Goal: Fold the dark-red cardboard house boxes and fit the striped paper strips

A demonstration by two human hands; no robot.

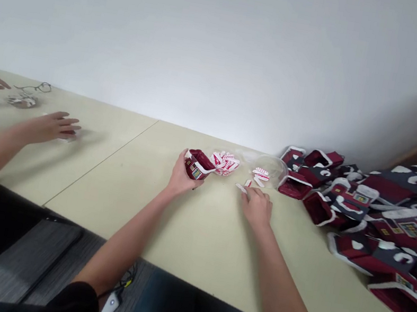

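Left hand (181, 179) is closing around one maroon open-topped box (199, 165) over the counter (130, 185), left of one pile of red-and-white strips (225, 163), too overlapped to count. Right hand (258, 206) is curling half-closed, fingertips at two loose strips (241, 187); can't tell if it's gripping either. More strips are lying by one clear container (279, 168). Heaped maroon-and-grey boxes (381, 229) are overlapping, uncountable. Co-worker's two hands (50, 127) are showing far left, near one pair of glasses (45, 88).
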